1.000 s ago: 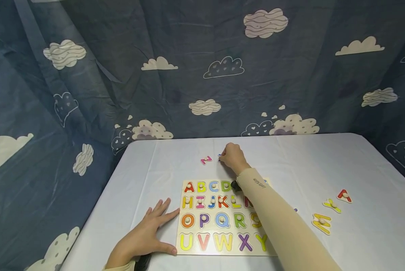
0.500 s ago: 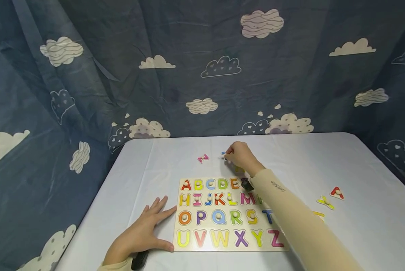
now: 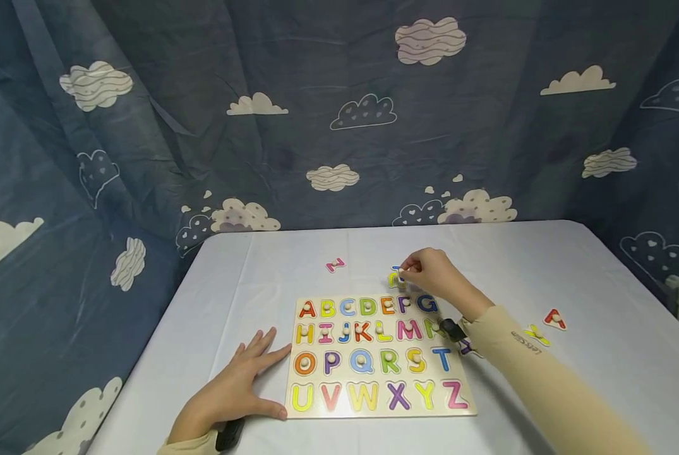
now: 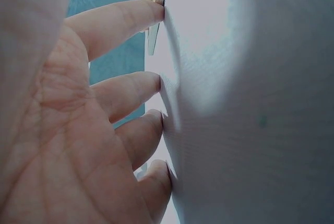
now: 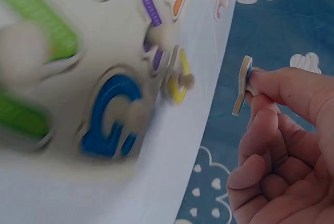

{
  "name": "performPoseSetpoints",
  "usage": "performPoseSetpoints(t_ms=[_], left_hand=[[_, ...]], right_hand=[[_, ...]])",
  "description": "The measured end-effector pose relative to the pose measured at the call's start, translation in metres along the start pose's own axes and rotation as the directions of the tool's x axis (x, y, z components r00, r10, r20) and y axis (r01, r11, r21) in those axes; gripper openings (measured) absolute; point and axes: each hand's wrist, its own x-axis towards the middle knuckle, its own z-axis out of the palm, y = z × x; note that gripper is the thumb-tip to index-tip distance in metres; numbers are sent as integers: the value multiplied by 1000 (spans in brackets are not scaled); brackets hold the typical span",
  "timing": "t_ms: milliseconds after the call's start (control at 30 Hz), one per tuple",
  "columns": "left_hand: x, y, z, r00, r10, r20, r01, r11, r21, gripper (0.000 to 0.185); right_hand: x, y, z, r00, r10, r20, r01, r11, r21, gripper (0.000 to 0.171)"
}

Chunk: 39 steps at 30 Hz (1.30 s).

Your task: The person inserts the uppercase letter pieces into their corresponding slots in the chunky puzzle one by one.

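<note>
A small blue wooden letter piece (image 5: 241, 85) is pinched between the thumb and fingers of my right hand (image 3: 432, 273), raised past the far edge of the puzzle board. In the head view it looks like a T. My left hand (image 3: 234, 385) lies spread on the table at the board's left side, thumb and index fingertip at its edge; the left wrist view shows its fingertips (image 4: 151, 85) on the cloth. The alphabet puzzle board (image 3: 381, 414) has knobbed letters in its upper rows and knobless, printed letters along the bottom row. A yellow letter piece (image 3: 394, 280) lies just behind the board.
A pink Z piece (image 3: 335, 265) lies farther back on the white table (image 3: 248, 272). To the board's right are a purple piece (image 3: 467, 348), a yellow Y-shaped piece (image 3: 537, 335) and a red V-shaped piece (image 3: 555, 319). A dark cloud-print curtain (image 3: 294, 158) hangs behind.
My right hand has picked up the blue piece from the back of the table and brought it to the right and nearer the board. The left hand stays beside the board.
</note>
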Motion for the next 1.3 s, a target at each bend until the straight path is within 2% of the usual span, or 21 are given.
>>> performPoseSetpoints(t_ms=[400, 767, 1033, 1300], left_hand=[[3, 3, -4, 1000, 0, 0, 0, 1000, 14, 114], [2, 3, -2, 1000, -3, 7, 3, 1000, 18, 115], [0, 3, 0, 1000, -29, 8, 29, 1000, 11, 116], [-1, 3, -2, 1000, -24, 4, 24, 1000, 16, 116]], right_hand=[[-53, 14, -17, 1000, -21, -7, 21, 999, 44, 14], [-102, 26, -6, 998, -38, 47, 36, 998, 42, 9], [-126, 29, -1, 997, -25, 69, 22, 998, 51, 10], [-145, 36, 2, 996, -26, 84, 21, 998, 53, 11]])
